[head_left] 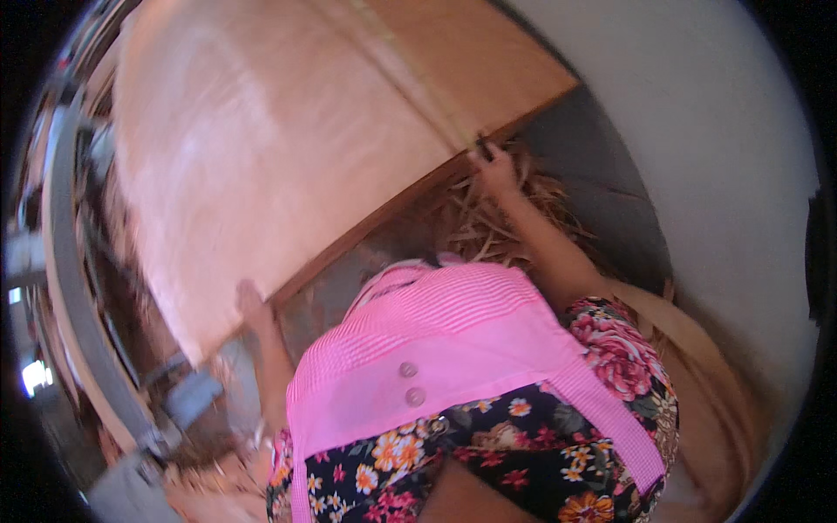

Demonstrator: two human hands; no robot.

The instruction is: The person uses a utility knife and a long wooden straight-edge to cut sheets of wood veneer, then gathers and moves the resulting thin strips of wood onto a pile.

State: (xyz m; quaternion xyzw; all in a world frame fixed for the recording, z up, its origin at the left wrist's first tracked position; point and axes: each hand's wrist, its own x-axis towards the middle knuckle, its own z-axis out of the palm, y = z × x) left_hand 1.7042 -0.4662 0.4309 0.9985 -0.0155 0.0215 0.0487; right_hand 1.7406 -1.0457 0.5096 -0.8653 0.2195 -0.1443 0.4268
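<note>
A large stack of thin, pale wood sheets (261,148) with a straight front edge spreads out before me. Across its right part runs the narrow yellowish strip of a tape measure (427,87), a dark line like a shadow beside it. My right hand (495,168) is closed on the strip's near end at the stack's front edge, where a small dark part shows at the fingers. Toward the stack's near left corner, my left hand (250,301) lies on the edge with its fingers stretched over the top sheet, somewhat blurred.
Loose wood strips (484,222) are heaped below the front edge, by my right forearm. A pale wall (697,131) rises on the right. On the left stands a long curved-looking beam (74,288), with a bluish-grey block (193,397) near its lower end.
</note>
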